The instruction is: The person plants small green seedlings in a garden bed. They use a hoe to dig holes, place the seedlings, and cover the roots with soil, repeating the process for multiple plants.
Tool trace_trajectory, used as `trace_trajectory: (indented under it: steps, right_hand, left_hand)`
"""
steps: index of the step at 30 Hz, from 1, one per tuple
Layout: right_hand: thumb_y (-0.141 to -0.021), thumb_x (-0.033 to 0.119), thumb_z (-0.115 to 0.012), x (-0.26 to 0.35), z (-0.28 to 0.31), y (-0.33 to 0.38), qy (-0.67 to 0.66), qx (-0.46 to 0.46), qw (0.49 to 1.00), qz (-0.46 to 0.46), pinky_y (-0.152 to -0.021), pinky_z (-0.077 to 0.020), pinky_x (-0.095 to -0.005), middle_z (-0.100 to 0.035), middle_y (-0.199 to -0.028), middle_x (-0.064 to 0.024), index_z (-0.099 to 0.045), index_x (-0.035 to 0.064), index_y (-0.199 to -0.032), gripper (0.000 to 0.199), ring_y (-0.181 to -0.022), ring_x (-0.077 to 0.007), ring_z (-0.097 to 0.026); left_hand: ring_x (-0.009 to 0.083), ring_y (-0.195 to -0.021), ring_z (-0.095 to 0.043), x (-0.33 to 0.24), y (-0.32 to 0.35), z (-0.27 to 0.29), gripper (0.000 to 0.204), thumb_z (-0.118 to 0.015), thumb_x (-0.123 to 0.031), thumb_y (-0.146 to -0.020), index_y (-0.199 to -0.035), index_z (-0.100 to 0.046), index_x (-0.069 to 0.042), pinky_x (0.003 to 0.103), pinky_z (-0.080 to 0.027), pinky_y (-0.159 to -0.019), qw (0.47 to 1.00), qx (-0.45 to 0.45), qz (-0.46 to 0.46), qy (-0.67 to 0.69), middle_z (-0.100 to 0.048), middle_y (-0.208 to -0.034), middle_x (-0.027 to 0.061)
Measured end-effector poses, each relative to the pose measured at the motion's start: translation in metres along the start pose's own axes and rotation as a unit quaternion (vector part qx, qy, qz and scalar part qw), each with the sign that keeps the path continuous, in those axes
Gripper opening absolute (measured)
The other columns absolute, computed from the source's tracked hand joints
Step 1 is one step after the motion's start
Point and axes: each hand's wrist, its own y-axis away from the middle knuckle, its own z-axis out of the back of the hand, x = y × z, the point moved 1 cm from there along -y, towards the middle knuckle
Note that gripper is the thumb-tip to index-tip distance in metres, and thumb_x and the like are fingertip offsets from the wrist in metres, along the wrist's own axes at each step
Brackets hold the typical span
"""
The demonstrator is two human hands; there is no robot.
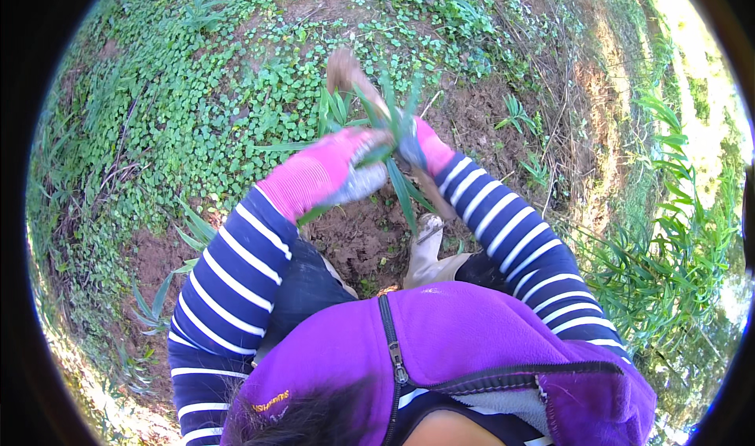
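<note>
My left hand point(358, 167), in a pink and grey glove, is closed around a bunch of long green leaves point(403, 190) of a plant. My right hand point(417, 143), gloved the same way, grips the plant just beside it. A blurred brown clump point(344, 70), like roots with soil, sticks up beyond both hands. A brown stick-like thing point(436, 194) runs down under my right wrist; I cannot tell what it is. Both hands are above bare brown soil point(358, 237).
My light boot point(429, 253) stands on the soil below the hands. Low round-leaved ground cover point(220, 108) spreads to the left and far side. Tall grassy plants point(668, 249) grow at the right, and small leafy plants point(161, 296) at the lower left.
</note>
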Motion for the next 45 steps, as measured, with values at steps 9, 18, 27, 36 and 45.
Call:
trace_trajectory:
  steps: [9,18,27,36,45]
  right_hand:
    - [-0.100,0.042,-0.052,0.027,0.008,0.021,0.414,0.013,0.910,-0.015,-0.079,-0.0513,-0.0329,-0.068,-0.097,-0.0064,-0.057,0.0079,-0.127,0.044,-0.086,-0.0126,-0.061]
    - [-0.098,0.028,-0.050,-0.019,-0.002,-0.008,0.405,0.070,0.902,0.134,-0.072,-0.0527,-0.0405,-0.063,-0.087,-0.0192,-0.052,0.0086,-0.119,0.028,-0.077,-0.0309,-0.065]
    - [-0.097,0.024,-0.057,0.029,0.042,0.014,0.468,0.022,0.877,0.103,-0.078,-0.0510,-0.0371,-0.067,-0.096,-0.0130,-0.052,0.0095,-0.126,0.033,-0.082,-0.0228,-0.064]
    - [-0.099,0.031,-0.058,0.030,-0.095,-0.066,-0.008,0.076,0.997,-0.004,-0.045,-0.0450,-0.0289,-0.056,-0.076,0.0025,-0.046,0.0160,-0.141,0.046,-0.051,-0.0096,-0.050]
    - [-0.096,0.036,-0.056,0.026,-0.064,0.034,0.113,0.205,0.968,-0.094,-0.042,-0.0381,-0.0199,-0.050,-0.069,0.0041,-0.043,0.0165,-0.143,0.053,-0.050,-0.0040,-0.046]
  left_hand:
    - [0.0406,-0.122,-0.052,-0.052,0.031,-0.058,0.060,-0.059,-0.036,-0.091,-0.145,-0.043,-0.017,0.052,-0.043,-0.101,0.968,0.150,0.028,-0.198,-0.046,-0.141,0.0216]
    - [0.0324,-0.117,-0.055,-0.041,0.038,-0.087,0.055,-0.062,-0.037,-0.086,-0.137,-0.052,-0.018,0.048,-0.045,-0.094,0.938,0.223,0.024,-0.263,-0.053,-0.133,0.0127]
    - [0.0303,-0.113,-0.057,-0.052,0.048,-0.083,0.052,-0.062,-0.032,-0.085,-0.133,-0.055,-0.012,0.046,-0.044,-0.094,0.946,0.174,0.000,-0.274,-0.053,-0.133,0.0131]
    - [0.0300,-0.119,-0.055,-0.072,0.039,-0.091,0.051,-0.057,-0.027,-0.087,-0.135,-0.053,-0.014,0.049,-0.044,-0.094,0.936,0.237,-0.007,-0.262,-0.055,-0.129,0.0115]
    - [0.0295,-0.084,-0.069,-0.089,0.057,-0.070,0.020,-0.054,-0.021,-0.085,-0.094,-0.067,-0.008,0.042,-0.054,-0.073,0.950,0.227,-0.045,-0.208,-0.066,-0.084,0.0108]
